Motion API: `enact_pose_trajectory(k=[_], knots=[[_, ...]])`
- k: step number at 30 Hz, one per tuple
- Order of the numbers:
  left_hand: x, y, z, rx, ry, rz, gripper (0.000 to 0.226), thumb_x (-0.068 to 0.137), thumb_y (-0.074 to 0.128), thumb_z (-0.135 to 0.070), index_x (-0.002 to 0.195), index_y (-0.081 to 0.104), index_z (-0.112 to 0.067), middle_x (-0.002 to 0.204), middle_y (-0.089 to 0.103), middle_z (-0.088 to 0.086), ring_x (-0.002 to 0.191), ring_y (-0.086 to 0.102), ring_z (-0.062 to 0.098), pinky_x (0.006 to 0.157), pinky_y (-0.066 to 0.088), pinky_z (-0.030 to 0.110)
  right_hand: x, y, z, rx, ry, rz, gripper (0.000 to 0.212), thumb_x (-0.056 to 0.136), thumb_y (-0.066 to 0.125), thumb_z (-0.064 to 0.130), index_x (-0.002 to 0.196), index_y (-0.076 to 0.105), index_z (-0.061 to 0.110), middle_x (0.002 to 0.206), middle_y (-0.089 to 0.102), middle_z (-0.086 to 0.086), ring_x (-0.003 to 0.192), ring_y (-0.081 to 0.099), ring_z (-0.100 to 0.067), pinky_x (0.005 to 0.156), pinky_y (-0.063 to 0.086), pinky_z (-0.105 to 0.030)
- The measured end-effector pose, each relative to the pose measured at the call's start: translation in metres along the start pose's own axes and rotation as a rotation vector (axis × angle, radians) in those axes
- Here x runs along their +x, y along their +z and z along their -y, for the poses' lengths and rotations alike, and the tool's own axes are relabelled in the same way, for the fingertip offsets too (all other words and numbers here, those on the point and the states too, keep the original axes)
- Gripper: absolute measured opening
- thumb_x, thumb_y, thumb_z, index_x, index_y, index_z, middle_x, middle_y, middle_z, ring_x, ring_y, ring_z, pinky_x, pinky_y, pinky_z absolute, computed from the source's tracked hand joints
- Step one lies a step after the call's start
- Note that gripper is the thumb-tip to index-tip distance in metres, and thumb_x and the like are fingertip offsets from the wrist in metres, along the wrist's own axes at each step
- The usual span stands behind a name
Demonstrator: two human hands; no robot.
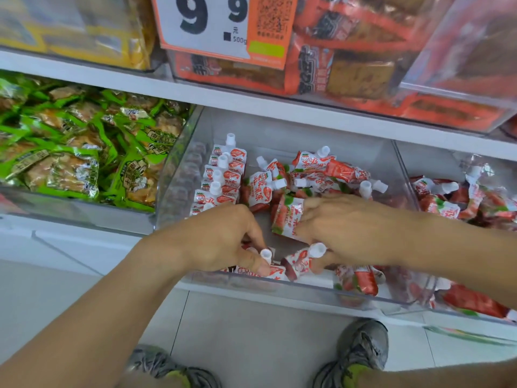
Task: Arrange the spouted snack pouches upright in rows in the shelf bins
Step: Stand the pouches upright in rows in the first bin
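Note:
Red-and-white spouted snack pouches fill a clear plastic bin (279, 292) on the lower shelf. A row of upright pouches (223, 175) runs along the bin's left wall. Loose pouches (321, 169) lie jumbled at the back and right. My left hand (223, 236) pinches a pouch (272, 271) by its white spout near the bin's front wall. My right hand (344, 225) grips two pouches: one (285, 217) between fingers and thumb, another (300, 260) under the palm with its spout poking out.
A neighbouring clear bin (402, 175) on the right holds more jumbled pouches (447, 203). Green snack packets (84, 147) fill the bin to the left. Orange packets (349, 74) and a price sign (223, 23) sit on the shelf above. My shoes (361, 348) stand on the tiled floor.

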State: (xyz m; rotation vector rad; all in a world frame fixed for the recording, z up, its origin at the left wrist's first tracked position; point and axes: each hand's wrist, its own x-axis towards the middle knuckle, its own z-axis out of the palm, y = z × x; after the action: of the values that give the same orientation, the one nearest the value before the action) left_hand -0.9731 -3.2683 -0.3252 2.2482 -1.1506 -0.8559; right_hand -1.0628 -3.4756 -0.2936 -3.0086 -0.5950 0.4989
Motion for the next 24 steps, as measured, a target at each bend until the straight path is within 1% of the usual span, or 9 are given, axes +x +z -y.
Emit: enact_pose_trajectory(k=[5,7,9,11,13,15,18,21,24], knots=[[-0.005,0.001,-0.005,0.128,0.003,-0.058,0.032,0.072,0.079,-0.049,0.098,0.077,-0.03,0.083,0.073,-0.007,0.076,0.063,0.007,0.071,0.051,0.029,-0.01,-0.009,-0.003,-0.007,0.049,-0.097,0.042,0.085,0.055,0.068,0.078,0.044,0.028,0.068,0.047,0.011,0.065,0.046,-0.011,0.056,0.032,-0.027],[-0.007,0.002,-0.006,0.172,0.011,-0.1,0.033,0.071,0.08,-0.049,0.098,0.077,-0.03,0.085,0.073,-0.007,0.076,0.063,0.006,0.07,0.05,0.026,-0.012,-0.008,-0.004,-0.035,0.087,-0.219,0.041,0.088,0.048,0.067,0.076,0.038,0.029,0.063,0.04,0.013,0.059,0.044,-0.013,0.054,0.039,-0.031],[-0.009,0.001,-0.006,0.201,0.018,-0.123,0.032,0.071,0.08,-0.047,0.098,0.077,-0.029,0.085,0.072,-0.007,0.076,0.062,0.007,0.069,0.049,0.027,-0.009,-0.003,-0.003,-0.051,0.117,-0.375,0.038,0.091,0.046,0.062,0.076,0.038,0.028,0.064,0.044,0.012,0.059,0.051,-0.019,0.055,0.046,-0.034],[-0.011,0.001,-0.005,0.214,0.015,-0.107,0.028,0.074,0.079,-0.045,0.097,0.077,-0.029,0.082,0.072,-0.007,0.074,0.061,0.008,0.069,0.05,0.029,-0.001,0.004,-0.003,0.043,0.144,-0.481,0.035,0.091,0.052,0.055,0.075,0.042,0.026,0.065,0.052,0.011,0.059,0.055,-0.017,0.056,0.045,-0.032],[-0.013,0.0,-0.005,0.21,0.025,-0.096,0.021,0.078,0.077,-0.041,0.095,0.077,-0.029,0.08,0.071,-0.009,0.073,0.061,0.007,0.068,0.049,0.027,0.012,0.01,-0.003,0.235,0.184,-0.533,0.034,0.09,0.063,0.047,0.07,0.042,0.029,0.059,0.051,0.014,0.055,0.052,-0.004,0.055,0.038,-0.022],[-0.012,0.0,-0.006,0.176,0.024,-0.123,0.013,0.083,0.073,-0.036,0.093,0.076,-0.027,0.079,0.071,-0.011,0.072,0.061,0.004,0.066,0.047,0.021,0.024,0.019,-0.006,0.401,0.222,-0.505,0.03,0.089,0.068,0.041,0.07,0.048,0.029,0.06,0.055,0.013,0.056,0.054,-0.001,0.056,0.041,-0.018],[-0.009,0.002,-0.006,0.141,0.04,-0.19,0.013,0.089,0.067,-0.035,0.091,0.075,-0.025,0.073,0.068,-0.013,0.065,0.057,0.0,0.06,0.039,0.011,0.037,0.033,-0.01,0.498,0.228,-0.418,0.018,0.091,0.067,0.036,0.09,0.064,0.019,0.074,0.069,0.005,0.066,0.065,-0.009,0.067,0.053,-0.032],[-0.012,0.009,-0.007,0.139,0.08,-0.221,0.021,0.09,0.062,-0.043,0.089,0.074,-0.025,0.068,0.067,-0.008,0.064,0.057,0.006,0.057,0.042,0.016,0.039,0.03,-0.016,0.509,0.123,-0.359,0.018,0.09,0.068,0.037,0.097,0.066,0.02,0.083,0.069,0.006,0.074,0.064,-0.007,0.07,0.052,-0.029],[-0.016,0.011,-0.006,0.123,0.174,-0.511,0.023,0.09,0.061,-0.045,0.094,0.075,-0.027,0.081,0.069,-0.011,0.074,0.062,0.005,0.069,0.051,0.026,0.033,0.022,-0.032,0.472,0.014,-0.246,0.026,0.084,0.073,0.041,0.106,0.068,0.03,0.103,0.061,0.009,0.095,0.059,-0.006,0.083,0.049,-0.027]])
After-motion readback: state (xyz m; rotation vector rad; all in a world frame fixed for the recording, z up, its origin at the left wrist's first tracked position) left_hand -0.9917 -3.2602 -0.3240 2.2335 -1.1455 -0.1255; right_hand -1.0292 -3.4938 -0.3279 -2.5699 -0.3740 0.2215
